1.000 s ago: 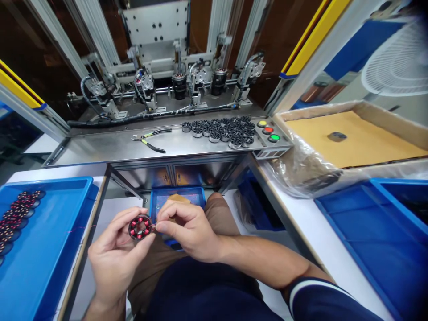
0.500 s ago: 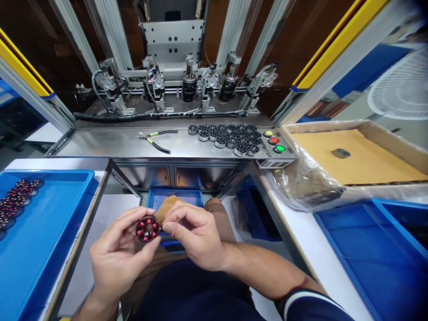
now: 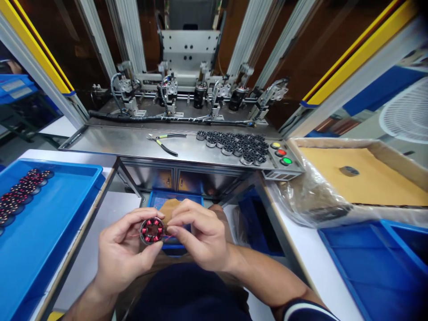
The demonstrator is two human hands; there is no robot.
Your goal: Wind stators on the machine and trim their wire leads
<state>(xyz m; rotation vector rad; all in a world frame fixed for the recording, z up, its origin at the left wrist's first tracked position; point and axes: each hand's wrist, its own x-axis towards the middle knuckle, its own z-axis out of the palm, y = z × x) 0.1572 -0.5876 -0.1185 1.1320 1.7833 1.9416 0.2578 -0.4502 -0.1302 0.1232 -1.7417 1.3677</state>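
A round motor stator (image 3: 143, 235) with red wire coils sits between the thumb and fingers of my left hand (image 3: 125, 247), its open face turned up to me. Just right of it, my right hand (image 3: 200, 234) is closed in a pinch on a thin red wire (image 3: 169, 237) beside the stator's edge. Both hands are above my lap. On the metal ledge lie side cutters (image 3: 163, 143) with black and green handles, apart from my hands. Several unwound stators (image 3: 234, 145) are grouped to their right.
At left, a blue tray (image 3: 72, 191) holds several wound stators (image 3: 23, 191). A winding machine (image 3: 200, 96) stands behind the ledge, with coloured buttons (image 3: 281, 153) at its right. A plastic-lined box (image 3: 321, 178) holds one stator (image 3: 349, 171). Blue bins (image 3: 354, 254) stand at lower right.
The view has shifted, so the machine and ledge appear further right and lower. The stator in my left hand has tilted slightly, and my right fingers remain pinched near its edge.
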